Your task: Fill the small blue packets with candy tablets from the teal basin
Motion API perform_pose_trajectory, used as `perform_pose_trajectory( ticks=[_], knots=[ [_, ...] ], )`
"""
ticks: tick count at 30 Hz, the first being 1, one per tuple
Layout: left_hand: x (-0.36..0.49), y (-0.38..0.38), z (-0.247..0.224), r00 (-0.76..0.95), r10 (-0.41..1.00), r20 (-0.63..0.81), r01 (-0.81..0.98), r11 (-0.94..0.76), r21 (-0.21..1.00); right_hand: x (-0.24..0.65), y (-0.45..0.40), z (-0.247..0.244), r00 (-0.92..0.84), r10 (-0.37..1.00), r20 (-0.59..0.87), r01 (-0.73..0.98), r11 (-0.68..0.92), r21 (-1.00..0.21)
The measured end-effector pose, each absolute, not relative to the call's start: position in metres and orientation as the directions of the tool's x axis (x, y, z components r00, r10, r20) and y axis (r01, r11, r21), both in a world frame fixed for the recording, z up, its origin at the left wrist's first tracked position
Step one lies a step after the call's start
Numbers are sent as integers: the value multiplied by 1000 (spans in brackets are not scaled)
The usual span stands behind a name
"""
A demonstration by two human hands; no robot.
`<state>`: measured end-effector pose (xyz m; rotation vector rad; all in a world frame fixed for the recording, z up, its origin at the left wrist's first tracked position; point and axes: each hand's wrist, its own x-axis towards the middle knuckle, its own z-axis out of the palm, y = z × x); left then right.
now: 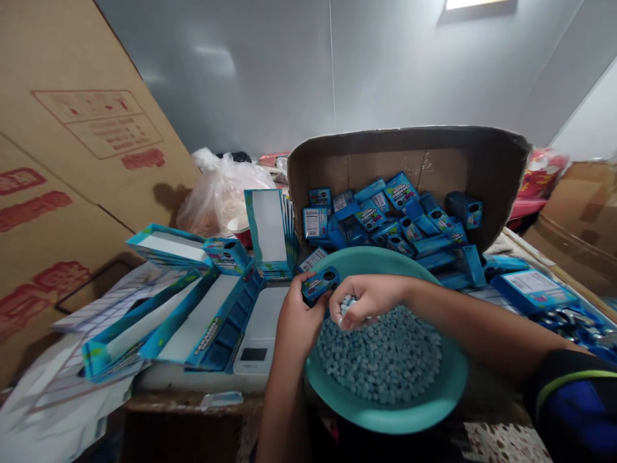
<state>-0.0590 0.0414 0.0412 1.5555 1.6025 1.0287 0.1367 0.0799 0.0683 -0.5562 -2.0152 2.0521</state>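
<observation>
My left hand [301, 315] grips a small blue box [320, 285] with printed lettering, above the left rim of a teal basin [385, 421]. Close beside it, my right hand [359, 302] is curled around some pale blue candies [348, 303], some of them visible between the fingers. Many more pale blue candies [385, 360] lie in the basin below. A white digital scale [253, 360] sits to the left of my left hand. Whether the small box has anything inside cannot be seen.
Behind the basin, a cardboard box [434, 151] lies with many small blue boxes [371, 215]. Blue display trays [193, 321] and a paper cup [240, 225] are on the left. A metal-filled blue container [573, 321] stands right. Large cartons [62, 193] flank the left side.
</observation>
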Motion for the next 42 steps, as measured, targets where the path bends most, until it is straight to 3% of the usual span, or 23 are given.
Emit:
perform_pose_trajectory(
  ticks=[11, 23, 33, 42],
  knots=[
    [-59, 43, 38, -16, 994, 105, 518, -82, 851, 139, 82, 73, -827, 559, -56, -35, -150, -988],
    [-55, 38, 37, 249, 961, 121, 564, -246, 788, 135, 90, 75, -606, 795, -5, -299, -233, -925],
    [-54, 32, 38, 258, 946, 198, 542, -311, 781, 127, 97, 65, -341, 931, -131, -405, -271, -873],
    [-55, 31, 40, 350, 936, 41, 478, -217, 851, 123, 102, 56, -172, 980, -96, -491, -170, -854]
  ],
)
